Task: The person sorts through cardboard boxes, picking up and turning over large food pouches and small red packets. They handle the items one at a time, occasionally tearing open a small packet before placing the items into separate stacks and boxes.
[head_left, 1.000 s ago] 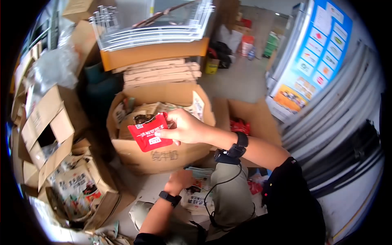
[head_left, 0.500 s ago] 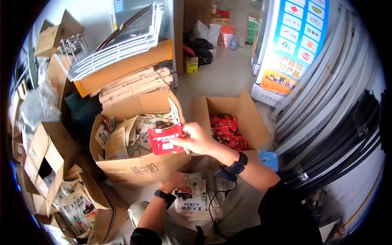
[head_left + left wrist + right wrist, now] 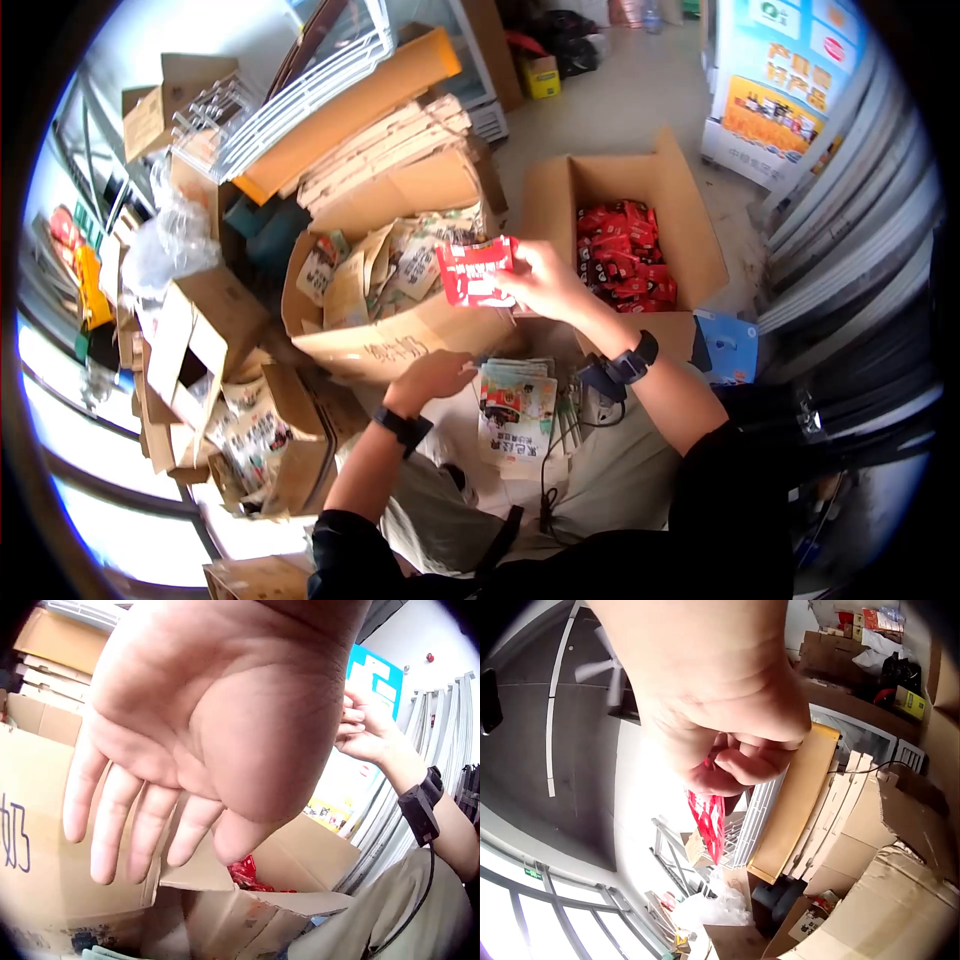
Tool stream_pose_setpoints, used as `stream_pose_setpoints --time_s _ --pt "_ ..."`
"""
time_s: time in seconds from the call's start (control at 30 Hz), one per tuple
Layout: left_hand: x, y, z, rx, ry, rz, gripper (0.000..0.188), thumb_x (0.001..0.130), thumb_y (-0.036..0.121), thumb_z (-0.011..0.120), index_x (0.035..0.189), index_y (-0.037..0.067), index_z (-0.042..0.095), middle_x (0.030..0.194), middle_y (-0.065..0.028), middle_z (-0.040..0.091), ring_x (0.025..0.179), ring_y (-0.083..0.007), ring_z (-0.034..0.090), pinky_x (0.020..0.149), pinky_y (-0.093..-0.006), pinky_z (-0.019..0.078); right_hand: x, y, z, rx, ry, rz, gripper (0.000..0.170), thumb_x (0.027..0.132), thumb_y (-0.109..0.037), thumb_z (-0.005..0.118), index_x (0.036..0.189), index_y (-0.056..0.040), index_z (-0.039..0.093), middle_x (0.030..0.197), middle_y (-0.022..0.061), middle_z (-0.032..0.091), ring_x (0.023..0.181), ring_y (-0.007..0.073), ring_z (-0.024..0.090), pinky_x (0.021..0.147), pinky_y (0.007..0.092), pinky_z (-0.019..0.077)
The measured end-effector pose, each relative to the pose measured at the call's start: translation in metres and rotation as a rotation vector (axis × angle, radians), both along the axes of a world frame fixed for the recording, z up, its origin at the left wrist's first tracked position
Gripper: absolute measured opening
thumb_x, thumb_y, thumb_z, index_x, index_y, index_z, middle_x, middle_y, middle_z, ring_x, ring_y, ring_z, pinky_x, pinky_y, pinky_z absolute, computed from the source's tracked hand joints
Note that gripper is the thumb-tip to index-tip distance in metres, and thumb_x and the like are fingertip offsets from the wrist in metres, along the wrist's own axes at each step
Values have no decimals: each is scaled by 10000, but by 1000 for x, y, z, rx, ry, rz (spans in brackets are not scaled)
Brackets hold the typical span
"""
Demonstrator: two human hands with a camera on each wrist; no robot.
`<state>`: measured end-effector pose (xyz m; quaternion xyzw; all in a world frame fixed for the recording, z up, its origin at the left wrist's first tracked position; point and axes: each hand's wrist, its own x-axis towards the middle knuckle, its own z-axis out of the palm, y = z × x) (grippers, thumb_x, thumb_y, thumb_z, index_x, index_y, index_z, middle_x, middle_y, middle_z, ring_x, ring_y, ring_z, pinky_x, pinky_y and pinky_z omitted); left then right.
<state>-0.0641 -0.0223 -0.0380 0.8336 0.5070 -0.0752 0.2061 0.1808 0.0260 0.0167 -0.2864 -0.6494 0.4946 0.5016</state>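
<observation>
A red packet [image 3: 474, 272] with white print is pinched by the right hand [image 3: 550, 282] above the front right of a carton [image 3: 400, 335] of beige printed pouches. The right wrist view shows the packet [image 3: 709, 825] edge-on below the curled fingers of the right hand [image 3: 720, 727]. The left hand [image 3: 432, 380] holds nothing, beside a stack of printed pouches [image 3: 515, 415] between the person's legs. In the left wrist view the palm of the left hand [image 3: 202, 742] faces the camera, its fingers extended.
Right of the pouch carton stands a carton [image 3: 690, 230] with red packets [image 3: 625, 255]. More cartons [image 3: 300, 440] with pouches crowd the left. A blue box [image 3: 728, 345] lies at right, near long pipes [image 3: 830, 210]. White wire racks [image 3: 310, 90] stand behind.
The head view has shifted, bringing the red-packet carton fully into sight. The right hand still pinches the red packet. The left hand has moved left of the pouch stack.
</observation>
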Motion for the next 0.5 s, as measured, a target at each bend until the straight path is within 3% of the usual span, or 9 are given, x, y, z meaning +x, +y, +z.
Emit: stream_pose_setpoints --time_s 0.2,0.27,0.43,0.5 --pt "-8 11 0 -50 -23 56 372 920 359 490 1118 74 625 982 -168 681 934 -373 629 821 -443 487 -15 -1 2 -24 -44 90 163 887 -115 662 942 36 634 651 33 619 449 68 529 396 239 398" --pt "-5 24 -2 63 -63 -200 355 935 354 465 1092 84 634 996 -166 674 948 -372 620 840 -443 479 -14 -4 0 -40 -23 72 168 898 -122 653 967 31 636 666 24 620 438 61 505 388 235 377" --pt "13 42 -23 -12 -181 -87 345 919 343 485 1080 81 642 1000 -185 666 946 -372 622 839 -457 475 -14 -1 0 -202 -17 37 147 900 -128 656 969 1 644 710 20 624 457 49 483 404 224 376" --pt "15 43 -28 31 -145 -169 343 914 344 490 1070 80 645 995 -192 666 947 -370 624 836 -460 476 -15 2 -5 -308 21 8 138 898 -122 660 974 -7 652 737 17 635 480 39 490 410 213 381"
